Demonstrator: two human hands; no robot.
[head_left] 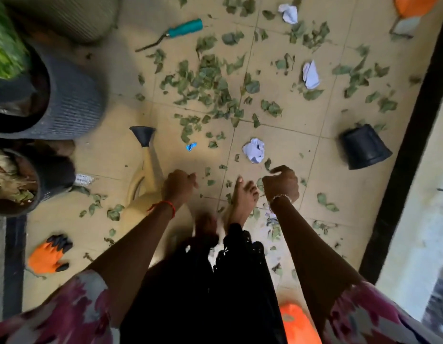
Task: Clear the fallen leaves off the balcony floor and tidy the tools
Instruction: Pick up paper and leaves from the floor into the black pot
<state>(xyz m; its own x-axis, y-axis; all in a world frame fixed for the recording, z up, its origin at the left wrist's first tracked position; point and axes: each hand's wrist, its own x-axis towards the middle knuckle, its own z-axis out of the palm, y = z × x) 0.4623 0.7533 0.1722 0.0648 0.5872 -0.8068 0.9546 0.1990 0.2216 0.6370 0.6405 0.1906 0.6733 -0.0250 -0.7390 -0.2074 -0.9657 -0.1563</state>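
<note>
Green fallen leaves (208, 80) lie scattered over the beige tiled balcony floor (285, 145), thickest in the middle. A teal-handled hand tool (185, 28) lies at the far side. A beige watering can (151, 170) with a black rose lies by my left hand (179, 186). An orange and black glove (50, 254) lies at the near left. Both arms reach out over the floor. My left hand hangs with curled fingers and nothing in it. My right hand (281, 184) is loosely curled and also holds nothing. A bare foot (242, 197) shows between them.
Crumpled paper balls (254, 150) (311, 74) (288, 12) and a blue wrapper (191, 146) lie among the leaves. A black pot (365, 147) lies tipped over at the right. Grey planters (71, 100) crowd the left side. A black door frame (401, 157) bounds the right.
</note>
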